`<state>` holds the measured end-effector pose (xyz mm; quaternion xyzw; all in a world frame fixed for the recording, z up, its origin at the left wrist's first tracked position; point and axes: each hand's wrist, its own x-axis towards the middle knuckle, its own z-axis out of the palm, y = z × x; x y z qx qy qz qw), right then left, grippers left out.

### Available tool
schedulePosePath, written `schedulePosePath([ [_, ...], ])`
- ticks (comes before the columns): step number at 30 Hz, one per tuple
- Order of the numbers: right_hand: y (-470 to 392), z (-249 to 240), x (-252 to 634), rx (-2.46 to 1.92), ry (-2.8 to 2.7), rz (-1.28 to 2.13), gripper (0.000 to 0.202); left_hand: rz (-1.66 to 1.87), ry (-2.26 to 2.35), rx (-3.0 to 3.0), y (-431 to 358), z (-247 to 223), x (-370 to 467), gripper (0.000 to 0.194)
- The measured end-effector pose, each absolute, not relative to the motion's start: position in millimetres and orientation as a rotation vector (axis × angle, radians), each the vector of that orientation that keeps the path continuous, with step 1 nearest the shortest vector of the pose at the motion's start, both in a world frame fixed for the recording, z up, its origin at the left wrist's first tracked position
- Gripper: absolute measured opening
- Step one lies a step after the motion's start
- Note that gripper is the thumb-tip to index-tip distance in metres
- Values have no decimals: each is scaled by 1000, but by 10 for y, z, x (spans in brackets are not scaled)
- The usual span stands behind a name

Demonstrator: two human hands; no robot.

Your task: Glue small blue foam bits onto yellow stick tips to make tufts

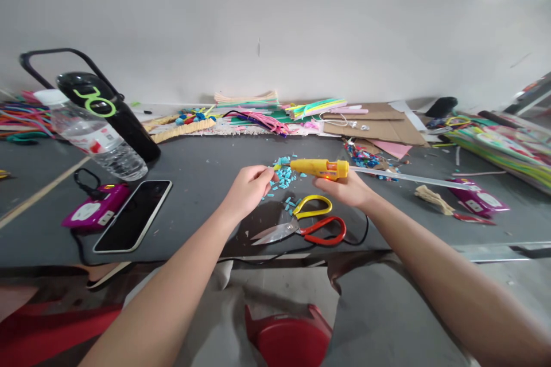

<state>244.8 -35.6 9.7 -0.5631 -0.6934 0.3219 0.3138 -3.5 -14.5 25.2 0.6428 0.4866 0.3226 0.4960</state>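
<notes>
Glue gun (321,168) sits in the right hand (344,188), whose fingers wrap its grip; its nozzle points to 9 o'clock and a long glue stick (413,178) runs from its back toward 3 o'clock. From the left hand (253,183), the gun is at about 3 o'clock, nozzle near the fingertips, which pinch a small yellow piece (277,167). Blue bits (284,179) lie on the surface (198,178) between the hands; scissors (297,226) lie at 7 to 8 o'clock from the right hand.
</notes>
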Motion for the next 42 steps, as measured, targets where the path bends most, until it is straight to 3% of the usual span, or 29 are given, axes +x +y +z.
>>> schedulePosePath([
  [27,-231,15,2553,-1453,-1746,781,16,805,1153,1629,-131,272,-91,31],
  [42,191,-505,3051,-1964,-1549,435,43,864,1141,1595,-67,268,-141,29],
])
